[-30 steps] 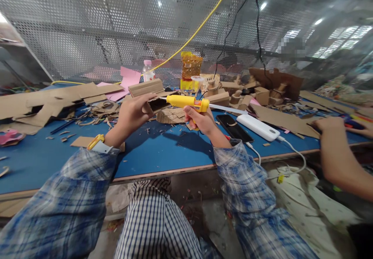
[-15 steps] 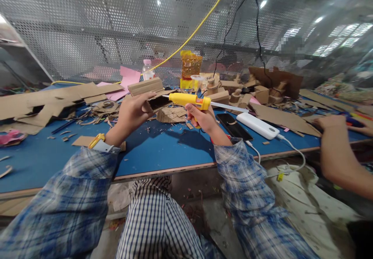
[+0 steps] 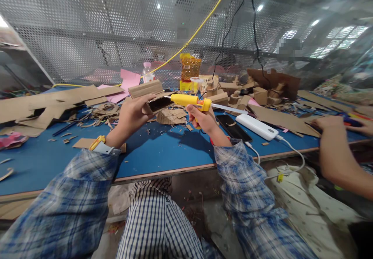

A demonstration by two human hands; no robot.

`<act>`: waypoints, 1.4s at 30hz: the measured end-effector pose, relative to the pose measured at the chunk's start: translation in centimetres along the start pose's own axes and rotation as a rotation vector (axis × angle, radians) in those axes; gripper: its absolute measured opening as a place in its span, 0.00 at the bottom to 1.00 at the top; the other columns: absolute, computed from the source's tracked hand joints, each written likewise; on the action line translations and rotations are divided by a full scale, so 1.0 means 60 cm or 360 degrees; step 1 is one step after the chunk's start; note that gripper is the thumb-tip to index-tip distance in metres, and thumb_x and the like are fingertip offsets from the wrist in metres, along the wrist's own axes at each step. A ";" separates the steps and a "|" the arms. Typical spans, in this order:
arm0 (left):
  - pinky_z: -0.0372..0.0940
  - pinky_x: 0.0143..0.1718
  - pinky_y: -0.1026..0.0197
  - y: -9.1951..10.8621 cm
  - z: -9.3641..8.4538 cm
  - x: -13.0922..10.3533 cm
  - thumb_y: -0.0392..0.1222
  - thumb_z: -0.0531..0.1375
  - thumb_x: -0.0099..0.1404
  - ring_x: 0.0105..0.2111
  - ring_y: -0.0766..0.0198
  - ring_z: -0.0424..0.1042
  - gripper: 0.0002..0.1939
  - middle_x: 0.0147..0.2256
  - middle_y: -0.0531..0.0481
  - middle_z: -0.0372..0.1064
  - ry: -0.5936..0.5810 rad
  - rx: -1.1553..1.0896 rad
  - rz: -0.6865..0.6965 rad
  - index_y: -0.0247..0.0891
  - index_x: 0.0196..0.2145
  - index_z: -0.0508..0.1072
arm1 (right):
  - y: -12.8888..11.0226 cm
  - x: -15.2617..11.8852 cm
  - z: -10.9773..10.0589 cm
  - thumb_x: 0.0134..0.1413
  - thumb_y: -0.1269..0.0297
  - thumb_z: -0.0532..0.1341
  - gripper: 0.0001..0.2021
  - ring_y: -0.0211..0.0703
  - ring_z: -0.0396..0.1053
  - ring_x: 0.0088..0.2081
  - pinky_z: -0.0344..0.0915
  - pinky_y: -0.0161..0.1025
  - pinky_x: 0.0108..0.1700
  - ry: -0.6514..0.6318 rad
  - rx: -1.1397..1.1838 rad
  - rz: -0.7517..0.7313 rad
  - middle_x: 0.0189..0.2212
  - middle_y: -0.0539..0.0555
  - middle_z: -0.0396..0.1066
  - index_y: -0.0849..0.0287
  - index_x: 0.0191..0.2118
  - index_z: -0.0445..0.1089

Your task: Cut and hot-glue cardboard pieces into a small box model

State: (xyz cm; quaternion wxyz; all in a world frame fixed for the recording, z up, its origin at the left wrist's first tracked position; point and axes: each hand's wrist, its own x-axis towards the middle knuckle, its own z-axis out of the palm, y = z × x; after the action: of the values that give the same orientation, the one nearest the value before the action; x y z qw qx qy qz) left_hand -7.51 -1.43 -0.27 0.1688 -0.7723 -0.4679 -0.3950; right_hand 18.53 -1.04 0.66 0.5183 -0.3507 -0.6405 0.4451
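My left hand (image 3: 134, 113) is closed on a folded cardboard piece (image 3: 159, 103) with a dark hollow inside, raised over the blue table. In my right hand (image 3: 202, 118) is a yellow glue gun (image 3: 189, 100), its nozzle pointing left at the upper edge of the cardboard piece. Whether the nozzle touches the edge is hard to tell. A clear glue stick (image 3: 229, 108) sticks out of the gun's back end. Under the hands lies a rough cardboard scrap (image 3: 171, 116).
A black phone (image 3: 233, 127) and a white power bank (image 3: 257, 127) with a cable lie right of my right hand. Cardboard sheets (image 3: 58, 98) and scraps cover the left. Behind stand a pink-capped bottle (image 3: 148, 72) and yellow bag (image 3: 190, 70). Another person's arm (image 3: 335, 150) is at right.
The glue gun has shifted very slightly to the right along the cardboard edge. Both hands keep their hold, and the view has moved a little.
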 end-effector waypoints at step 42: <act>0.73 0.47 0.53 -0.007 0.002 -0.001 0.40 0.66 0.60 0.46 0.51 0.80 0.25 0.49 0.41 0.79 0.0080 -0.0085 0.0062 0.37 0.55 0.74 | 0.013 0.016 -0.026 0.43 0.35 0.69 0.29 0.27 0.57 0.12 0.54 0.27 0.12 0.0194 -0.0112 -0.0030 0.14 0.42 0.60 0.57 0.22 0.63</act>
State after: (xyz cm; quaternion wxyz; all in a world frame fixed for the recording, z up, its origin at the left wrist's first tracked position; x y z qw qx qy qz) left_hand -7.83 -1.19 -0.43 0.1675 -0.7753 -0.4377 -0.4233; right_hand 19.81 0.46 0.36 0.5478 -0.3892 -0.6262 0.3953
